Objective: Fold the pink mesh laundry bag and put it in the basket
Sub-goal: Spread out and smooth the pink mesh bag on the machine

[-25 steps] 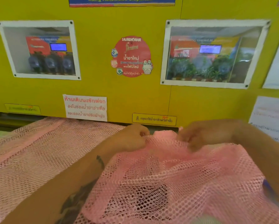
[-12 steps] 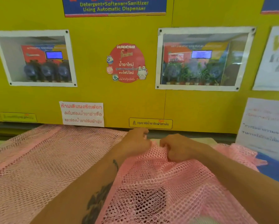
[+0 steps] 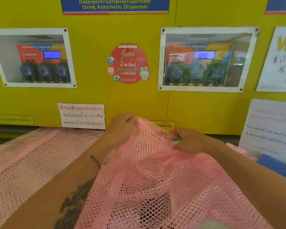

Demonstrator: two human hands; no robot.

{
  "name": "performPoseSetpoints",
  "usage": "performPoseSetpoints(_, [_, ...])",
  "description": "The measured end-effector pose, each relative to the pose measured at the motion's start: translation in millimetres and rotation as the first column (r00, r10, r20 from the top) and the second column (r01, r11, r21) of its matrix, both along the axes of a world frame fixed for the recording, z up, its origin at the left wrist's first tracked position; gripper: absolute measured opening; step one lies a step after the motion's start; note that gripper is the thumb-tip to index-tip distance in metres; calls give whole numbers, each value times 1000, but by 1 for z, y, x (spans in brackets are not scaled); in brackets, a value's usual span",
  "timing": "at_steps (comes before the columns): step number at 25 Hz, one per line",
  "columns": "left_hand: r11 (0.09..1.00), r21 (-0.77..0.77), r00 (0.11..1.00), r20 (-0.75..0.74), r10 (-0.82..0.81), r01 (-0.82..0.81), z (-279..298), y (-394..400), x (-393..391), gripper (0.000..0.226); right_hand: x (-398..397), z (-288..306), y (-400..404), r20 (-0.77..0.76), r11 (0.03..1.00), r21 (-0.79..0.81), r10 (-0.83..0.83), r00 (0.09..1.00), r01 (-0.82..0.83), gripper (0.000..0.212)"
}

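The pink mesh laundry bag (image 3: 155,179) fills the lower part of the view. One part lies flat to the left; another is bunched and raised in front of me. My left hand (image 3: 122,128) pinches the raised top edge of the mesh near the yellow wall. My right hand (image 3: 190,141) grips the same edge a little lower and to the right. Both forearms reach in from below, the left one lying over the flat mesh. No basket is in view.
A yellow machine panel (image 3: 139,100) stands right behind the bag, with two framed windows, a red round sticker (image 3: 128,63) and paper notices. Something blue (image 3: 276,164) lies at the right edge. A white notice (image 3: 269,128) leans at the right.
My hands came close together and have parted again. The left hand has lifted the mesh edge higher against the wall. The view has tilted upward slightly.
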State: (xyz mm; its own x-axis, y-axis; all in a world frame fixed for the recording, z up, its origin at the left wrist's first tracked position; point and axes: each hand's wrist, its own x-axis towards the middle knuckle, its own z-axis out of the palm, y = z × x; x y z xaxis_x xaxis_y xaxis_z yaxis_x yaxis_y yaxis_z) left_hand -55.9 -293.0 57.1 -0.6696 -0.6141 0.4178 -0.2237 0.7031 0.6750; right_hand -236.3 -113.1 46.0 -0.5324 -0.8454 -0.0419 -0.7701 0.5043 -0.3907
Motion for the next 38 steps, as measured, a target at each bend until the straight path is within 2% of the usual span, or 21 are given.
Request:
performPoseSetpoints(2, [983,160,994,-47,94,-85,8,-14,15,39,1,1,-9,-75,999,-33,-34,997,32,15])
performPoseSetpoints(4, [920,324,965,-59,254,-222,12,-35,33,28,1,1,-18,-145,994,-112,-39,989,23,12])
performPoseSetpoints(5, [877,372,943,-10,333,-305,13,-45,44,16,2,1,-23,-141,988,-156,-28,990,6,14])
performPoseSetpoints(6, [851,355,921,91,379,-386,11,-55,55,16,5,1,-28,-98,981,-192,-6,995,-13,13])
performPoseSetpoints(7, [859,272,897,225,381,-433,8,-64,65,22,9,2,-32,-49,981,-194,25,998,-34,14])
performPoseSetpoints(9, [907,86,845,408,345,-412,2,-71,75,20,23,4,-44,-32,990,-45,130,991,-131,27])
performPoseSetpoints(11, [938,26,845,441,301,-347,-6,-70,71,14,36,0,-57,-120,959,169,248,961,-226,35])
performPoseSetpoints(13, [956,78,879,421,225,-282,-16,-64,63,18,46,-9,-68,-163,930,276,295,941,-244,36])
performPoseSetpoints(17, [971,63,850,498,171,-232,-45,-63,51,24,49,-9,-77,-199,925,288,312,929,-249,28])
performPoseSetpoints(18, [971,77,854,496,160,-226,-49,-64,49,18,48,-7,-77,-217,931,270,306,927,-244,24])
performPoseSetpoints(20, [964,127,899,405,165,-234,-46,-72,50,11,48,-1,-76,-271,945,228,293,917,-234,22])
performPoseSetpoints(23, [922,272,960,125,250,-276,-21,-97,76,19,61,15,-81,-277,952,151,299,913,-266,30])
performPoseSetpoints(25, [898,257,927,-15,374,-357,0,-124,109,19,80,28,-95,-299,958,54,284,911,-281,32])
performPoseSetpoints(27, [866,210,871,-102,481,-454,16,-153,144,23,102,38,-118,-392,951,-134,206,897,-277,30])
performPoseSetpoints(29, [827,183,825,-107,555,-532,26,-179,176,26,126,43,-145,-478,929,-268,100,873,-253,33])
performPoseSetpoints(31, [808,126,817,49,574,-575,27,-197,201,32,147,41,-168,-540,969,-187,38,841,-164,43])
performPoseSetpoints(33, [843,3,798,325,508,-538,21,-196,221,38,161,30,-185,-546,995,-54,41,837,-84,51])
performPoseSetpoints(34, [869,-54,757,468,457,-491,14,-189,230,46,167,23,-191,-523,996,-11,68,849,-87,54])
performPoseSetpoints(36, [884,93,739,592,321,-459,-4,-171,241,72,175,10,-196,-449,985,77,172,877,-153,60])
performPoseSetpoints(38, [906,169,747,633,202,-388,-23,-157,244,81,178,1,-197,-367,956,207,271,890,-206,63])
